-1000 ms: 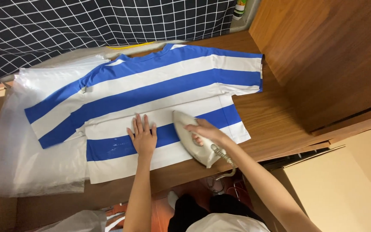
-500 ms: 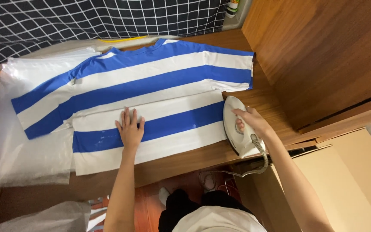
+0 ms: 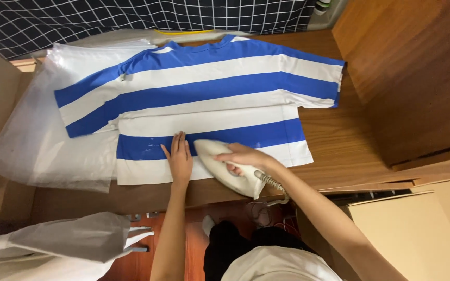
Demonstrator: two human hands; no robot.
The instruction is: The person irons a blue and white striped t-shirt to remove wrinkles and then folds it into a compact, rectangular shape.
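Back onto one striped shirt [image 3: 199, 93] slid one iron [image 3: 225, 167].

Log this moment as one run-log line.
left hand: flat on striped shirt | right hand: grips white iron on shirt's lower hem | shirt: spread on wooden table | plastic sheet: beside shirt

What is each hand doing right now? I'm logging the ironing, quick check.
Left hand: open, flat on the striped shirt.
Right hand: closed around the iron.
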